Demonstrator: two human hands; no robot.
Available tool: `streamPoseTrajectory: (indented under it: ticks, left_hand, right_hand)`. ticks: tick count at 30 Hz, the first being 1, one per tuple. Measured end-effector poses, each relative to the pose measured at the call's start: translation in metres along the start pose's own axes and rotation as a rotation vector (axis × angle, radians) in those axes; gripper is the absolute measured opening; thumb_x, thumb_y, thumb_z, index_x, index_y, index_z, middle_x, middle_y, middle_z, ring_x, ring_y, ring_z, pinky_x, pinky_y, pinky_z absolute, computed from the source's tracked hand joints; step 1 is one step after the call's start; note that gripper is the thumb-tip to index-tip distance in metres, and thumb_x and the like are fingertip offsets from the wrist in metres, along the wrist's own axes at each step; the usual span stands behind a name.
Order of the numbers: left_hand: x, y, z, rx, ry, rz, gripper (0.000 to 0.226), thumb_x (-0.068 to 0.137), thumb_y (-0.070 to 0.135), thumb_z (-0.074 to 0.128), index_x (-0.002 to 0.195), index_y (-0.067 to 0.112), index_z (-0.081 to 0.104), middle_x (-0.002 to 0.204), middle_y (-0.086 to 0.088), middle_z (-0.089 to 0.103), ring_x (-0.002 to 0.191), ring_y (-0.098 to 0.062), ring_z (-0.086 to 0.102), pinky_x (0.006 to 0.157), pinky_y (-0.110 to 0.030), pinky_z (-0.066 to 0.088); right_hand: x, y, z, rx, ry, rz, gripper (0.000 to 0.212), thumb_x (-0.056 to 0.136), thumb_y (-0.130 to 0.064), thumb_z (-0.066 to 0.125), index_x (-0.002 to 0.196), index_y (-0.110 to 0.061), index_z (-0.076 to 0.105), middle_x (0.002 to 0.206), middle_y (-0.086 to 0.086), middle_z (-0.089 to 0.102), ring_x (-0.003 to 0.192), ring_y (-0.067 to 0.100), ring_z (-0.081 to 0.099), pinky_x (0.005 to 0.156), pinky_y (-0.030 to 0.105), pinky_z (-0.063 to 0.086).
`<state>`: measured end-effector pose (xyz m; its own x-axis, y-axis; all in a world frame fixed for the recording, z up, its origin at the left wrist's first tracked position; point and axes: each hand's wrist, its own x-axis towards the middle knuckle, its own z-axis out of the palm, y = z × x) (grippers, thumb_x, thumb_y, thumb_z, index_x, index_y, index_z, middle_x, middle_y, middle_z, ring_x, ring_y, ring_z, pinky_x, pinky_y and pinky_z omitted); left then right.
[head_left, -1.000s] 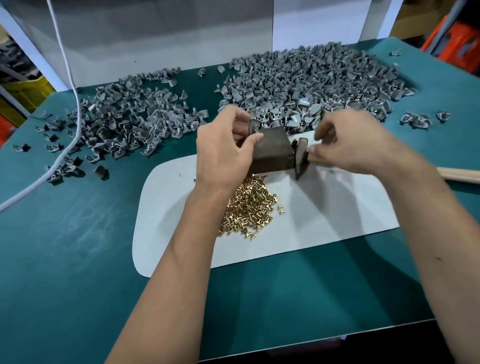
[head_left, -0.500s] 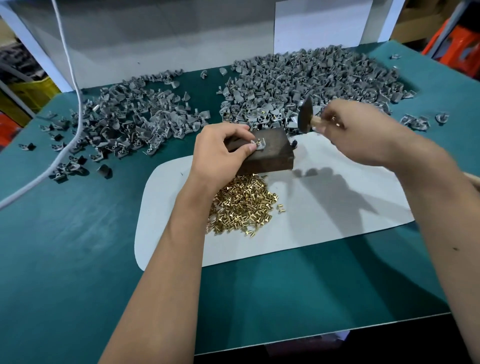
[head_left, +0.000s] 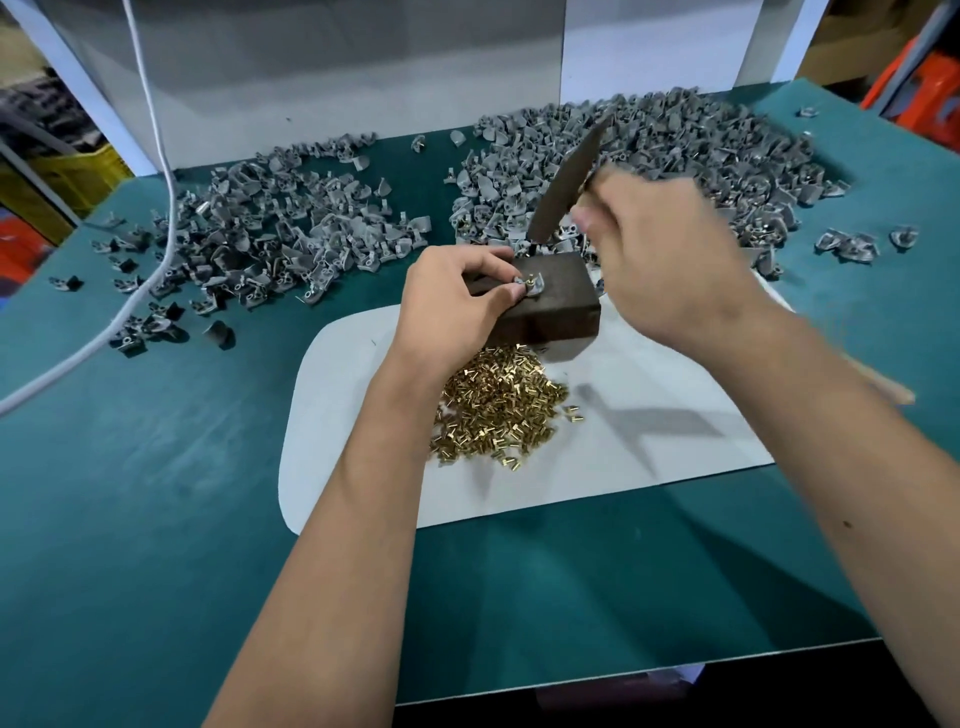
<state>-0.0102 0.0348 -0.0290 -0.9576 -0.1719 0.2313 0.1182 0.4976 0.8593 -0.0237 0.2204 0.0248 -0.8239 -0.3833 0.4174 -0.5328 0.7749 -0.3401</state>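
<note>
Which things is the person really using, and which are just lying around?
In use: left hand pinching the grey part, dark block under it, right hand gripping the hammer, brass rivets.
Lying about: white cable, yellow crate.

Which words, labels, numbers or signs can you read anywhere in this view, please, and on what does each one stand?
No text can be read anywhere in this view.
The dark block, the hammer, the grey piece on the block, the brass rivets and the white mat show no marking.
The yellow crate and the orange item at the edges are too blurred to show any lettering.
</note>
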Motion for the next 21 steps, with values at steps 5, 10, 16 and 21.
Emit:
streamPoseTrajectory:
  ticks: [5, 10, 16, 21]
  left_hand:
    - [0.0, 0.001, 0.002, -0.016, 0.005, -0.035, 0.009, 0.086, 0.0, 0.078, 0.093, 0.005, 0.08, 0.121, -0.002, 0.073, 0.108, -0.014, 0.071, 0.104, -0.036, 0.053]
    - [0.0, 0.0, 0.0, -0.023, -0.002, -0.023, 0.009, 0.086, 0.001, 0.078, 0.092, 0.006, 0.08, 0.12, -0.001, 0.074, 0.106, -0.013, 0.071, 0.101, -0.035, 0.055]
    - [0.0, -0.001, -0.001, 0.008, 0.011, -0.028, 0.009, 0.085, 0.006, 0.08, 0.094, 0.011, 0.081, 0.117, 0.001, 0.071, 0.115, -0.007, 0.066, 0.101, -0.02, 0.05]
    - [0.002, -0.003, 0.001, 0.001, 0.013, -0.041, 0.009, 0.086, 0.006, 0.08, 0.092, 0.011, 0.081, 0.11, 0.004, 0.068, 0.128, -0.007, 0.059, 0.103, -0.018, 0.046]
  right_hand:
    - [0.011, -0.001, -0.009, -0.25, -0.161, 0.02, 0.023, 0.107, -0.038, 0.041, 0.1, -0.023, 0.058, 0.09, 0.013, 0.061, 0.08, 0.038, 0.058, 0.071, 0.042, 0.043]
    - [0.002, -0.011, 0.0, -0.173, -0.004, -0.001, 0.023, 0.107, -0.033, 0.043, 0.113, -0.017, 0.057, 0.082, 0.016, 0.058, 0.077, 0.042, 0.061, 0.067, 0.041, 0.044]
    - [0.012, -0.006, -0.009, -0.255, 0.008, -0.009, 0.023, 0.106, -0.038, 0.041, 0.1, -0.021, 0.055, 0.077, 0.008, 0.05, 0.069, 0.035, 0.049, 0.065, 0.04, 0.041]
    - [0.003, -0.013, 0.005, -0.211, -0.112, 0.067, 0.022, 0.108, -0.033, 0.041, 0.105, -0.017, 0.056, 0.086, 0.013, 0.058, 0.074, 0.036, 0.051, 0.066, 0.038, 0.039]
